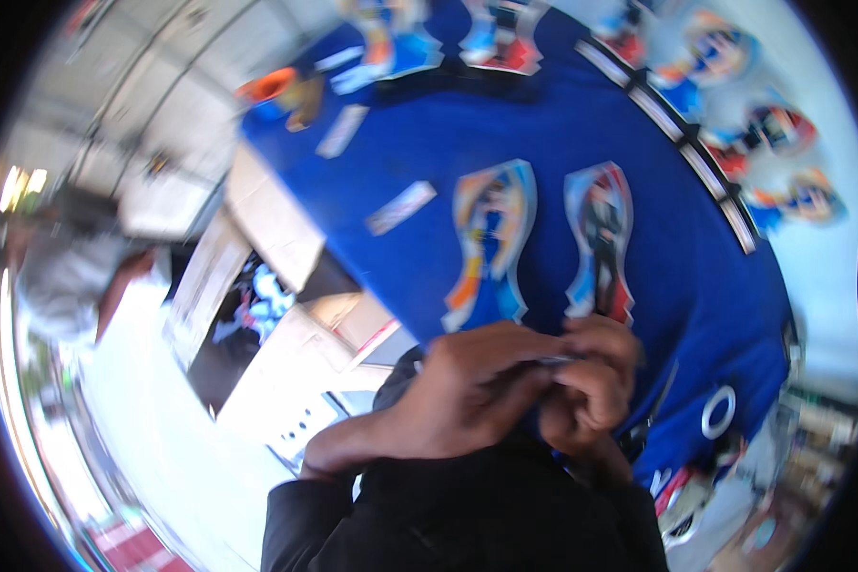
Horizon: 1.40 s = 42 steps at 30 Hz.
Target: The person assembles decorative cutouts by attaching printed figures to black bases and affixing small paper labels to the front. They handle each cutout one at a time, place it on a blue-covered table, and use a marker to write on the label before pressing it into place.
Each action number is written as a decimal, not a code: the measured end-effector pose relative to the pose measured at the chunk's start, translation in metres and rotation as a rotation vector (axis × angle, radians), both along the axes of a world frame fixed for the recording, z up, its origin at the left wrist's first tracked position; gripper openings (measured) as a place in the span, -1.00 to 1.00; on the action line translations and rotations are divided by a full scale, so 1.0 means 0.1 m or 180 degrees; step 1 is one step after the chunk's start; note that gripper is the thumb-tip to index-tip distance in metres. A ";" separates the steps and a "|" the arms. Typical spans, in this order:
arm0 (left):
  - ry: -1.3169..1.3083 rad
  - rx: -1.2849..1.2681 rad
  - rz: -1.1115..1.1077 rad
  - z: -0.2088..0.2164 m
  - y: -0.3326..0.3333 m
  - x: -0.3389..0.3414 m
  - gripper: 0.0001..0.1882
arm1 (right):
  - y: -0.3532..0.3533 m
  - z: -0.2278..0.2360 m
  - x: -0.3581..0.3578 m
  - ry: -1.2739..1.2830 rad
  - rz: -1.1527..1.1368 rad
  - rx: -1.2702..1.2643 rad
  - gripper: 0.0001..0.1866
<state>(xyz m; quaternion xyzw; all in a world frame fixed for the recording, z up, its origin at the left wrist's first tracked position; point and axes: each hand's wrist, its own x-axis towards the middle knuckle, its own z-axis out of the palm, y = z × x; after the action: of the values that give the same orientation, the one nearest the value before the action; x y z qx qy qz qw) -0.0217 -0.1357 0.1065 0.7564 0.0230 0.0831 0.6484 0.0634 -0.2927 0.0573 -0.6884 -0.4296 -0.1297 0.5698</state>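
Observation:
My left hand [462,393] and my right hand [593,381] meet at the near edge of the blue-covered table [353,214]. Both are closed, fingertips pinched together around something small and dark that blur and the fingers hide. Just beyond them lie two flat, curvy-edged printed cutouts. The left cutout [494,238] shows a figure on orange and blue; the right cutout [601,234] has a dark-clothed figure on red and light blue. My right fingers overlap the lower end of the right cutout in this view.
More cutouts [500,38] stand along the far and right edges, by black-and-white strips [682,133]. White paper strips [400,208] and an orange tape roll [269,86] lie at left. A white ring [718,411] is at right. Open cardboard boxes [272,214] and another person [76,272] are leftward.

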 end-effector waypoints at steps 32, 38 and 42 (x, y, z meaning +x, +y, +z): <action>0.0375 0.1138 0.4360 -1.78 1.76 -1.69 -0.92 | 0.39 -0.17 -0.20 0.1060 0.0260 0.0013 -0.83; 0.1312 0.3371 0.5342 -2.19 2.45 -2.39 -0.73 | 0.38 -0.17 -0.17 0.0500 0.0132 -0.0105 -0.77; 0.2037 0.4014 0.5231 -2.09 2.22 -2.19 -0.48 | 0.36 -0.16 -0.22 0.0191 0.0212 -0.0255 -0.60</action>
<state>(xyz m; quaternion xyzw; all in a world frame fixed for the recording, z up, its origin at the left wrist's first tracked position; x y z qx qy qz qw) -0.2403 0.0866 -0.1030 0.6935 0.6439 0.2878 -0.1472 0.0410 -0.2568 0.0417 -0.6996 -0.4398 -0.0726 0.5585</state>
